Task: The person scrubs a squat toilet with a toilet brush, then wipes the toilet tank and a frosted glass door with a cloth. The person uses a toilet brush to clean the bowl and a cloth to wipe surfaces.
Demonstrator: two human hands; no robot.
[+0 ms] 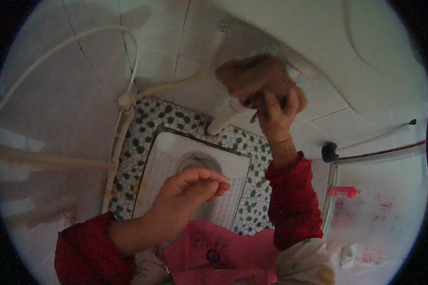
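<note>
My right hand (278, 110) grips a brown cloth (258, 76), held up near the wall above a white pipe (223, 117). The cloth looks slightly blurred. Lower and to the left, my left hand (194, 188) is over a white squat toilet (169, 142), its fingers curled and thumb against them, with nothing seen in it. Part of the toilet's bowl shows just beyond the left fingers. Red sleeves cover both forearms, and a pink apron (217, 249) hangs below the hands.
Green-and-white pebble-pattern tiles (178, 114) surround the toilet. A pale pipe (116, 153) and a curved hose (76, 37) run along the left. At the right are a dark-headed brush (330, 152) and a pink bottle (344, 192). A white basin-like fixture (321, 39) overhangs the upper right.
</note>
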